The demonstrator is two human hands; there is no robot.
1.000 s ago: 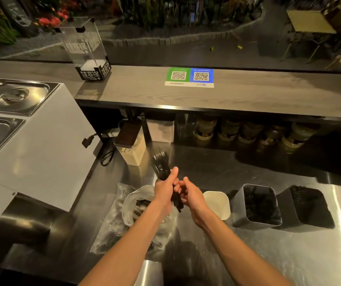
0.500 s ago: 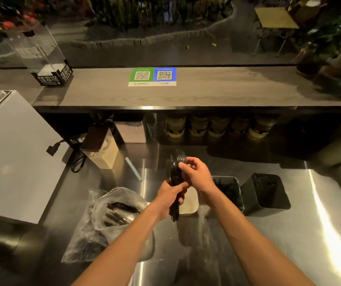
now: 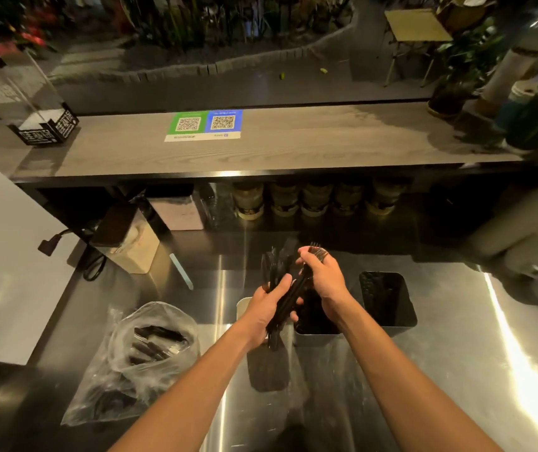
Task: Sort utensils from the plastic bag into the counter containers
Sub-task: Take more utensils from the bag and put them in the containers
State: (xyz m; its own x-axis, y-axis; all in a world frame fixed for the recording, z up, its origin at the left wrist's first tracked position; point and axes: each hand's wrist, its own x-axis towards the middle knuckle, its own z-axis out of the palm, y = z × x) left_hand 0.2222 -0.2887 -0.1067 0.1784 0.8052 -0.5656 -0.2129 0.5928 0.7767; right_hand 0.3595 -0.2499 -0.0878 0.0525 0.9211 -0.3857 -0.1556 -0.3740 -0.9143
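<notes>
The steel tabletop (image 3: 456,370) carries everything of the task. On its left part lies the plastic bag (image 3: 134,363), open at the mouth, with some black utensils inside. To the right of the bag stand the containers in a row: a small white container (image 3: 243,308), mostly hidden behind the left wrist, then the middle container (image 3: 316,324), dark inside, and the right container (image 3: 387,300), which is well apart from the hands.

The left hand (image 3: 266,309) is closed around a bundle of black utensils (image 3: 275,272) and holds it upright above the tabletop, between the white container and the middle one. The right hand (image 3: 326,278) is curled around a few forks (image 3: 317,252), with their tines pointing up past the fingers.

What has changed is this: half a second ago the right hand only pinched the top of the bundle, and the bundle was one piece. Now the forks lean away to the right, and only their handles cross the left hand. The right hand is also above the middle container now. I judge that the forks are almost separated from the rest and can go down into this container, if it is the one for forks. Its contents are too dark to tell.
</notes>
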